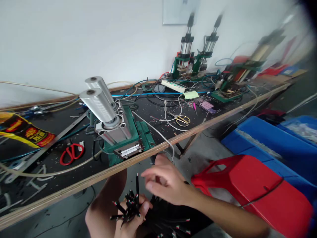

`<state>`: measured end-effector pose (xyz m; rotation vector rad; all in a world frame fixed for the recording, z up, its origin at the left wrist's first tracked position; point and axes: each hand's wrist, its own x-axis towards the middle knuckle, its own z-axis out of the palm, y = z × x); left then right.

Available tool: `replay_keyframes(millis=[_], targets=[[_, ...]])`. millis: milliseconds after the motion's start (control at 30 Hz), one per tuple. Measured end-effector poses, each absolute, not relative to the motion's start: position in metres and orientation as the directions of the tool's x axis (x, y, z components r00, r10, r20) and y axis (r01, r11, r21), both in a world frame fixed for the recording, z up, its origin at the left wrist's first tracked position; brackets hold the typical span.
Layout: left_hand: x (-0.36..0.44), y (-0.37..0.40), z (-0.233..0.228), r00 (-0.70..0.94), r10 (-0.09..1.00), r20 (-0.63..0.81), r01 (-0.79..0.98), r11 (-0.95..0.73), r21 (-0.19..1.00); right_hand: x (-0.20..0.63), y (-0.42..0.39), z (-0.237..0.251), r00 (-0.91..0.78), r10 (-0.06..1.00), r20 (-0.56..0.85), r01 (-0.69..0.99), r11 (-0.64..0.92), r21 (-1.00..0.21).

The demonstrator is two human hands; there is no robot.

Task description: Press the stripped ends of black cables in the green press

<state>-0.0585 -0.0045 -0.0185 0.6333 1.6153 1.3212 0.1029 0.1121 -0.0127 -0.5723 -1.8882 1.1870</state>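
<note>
L hand (132, 216) grip closed on 1 cable bundle (128, 205); R hand (167, 183) fingers loose, holding nothing.

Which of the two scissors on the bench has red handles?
The red scissors at the left, beside the green press. The other scissors, further right, have yellow handles.

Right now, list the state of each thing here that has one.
left hand: closed around bundle of black wires
right hand: open, fingers spread above the bundle
red scissors: lying shut on bench
gold scissors: lying on bench
red stool: unoccupied
</note>
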Motion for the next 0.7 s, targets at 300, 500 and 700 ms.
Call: replay_keyframes(millis=[300,500,700], targets=[[-0.070,0.001,-0.043,-0.427,0.859,-0.283,-0.261,0.183,0.948,0.050,0.103,-0.001,-0.565,0.814,0.135,-0.197,0.025,-0.980],[-0.059,0.000,-0.044,-0.353,0.892,-0.281,-0.324,0.165,0.931,0.043,0.101,0.010,-0.545,0.838,-0.017,-0.214,-0.158,-0.964],[-0.052,0.008,-0.037,-0.281,0.925,-0.256,-0.398,0.131,0.908,0.034,0.108,0.015,-0.490,0.871,-0.047,-0.189,-0.158,-0.969]])
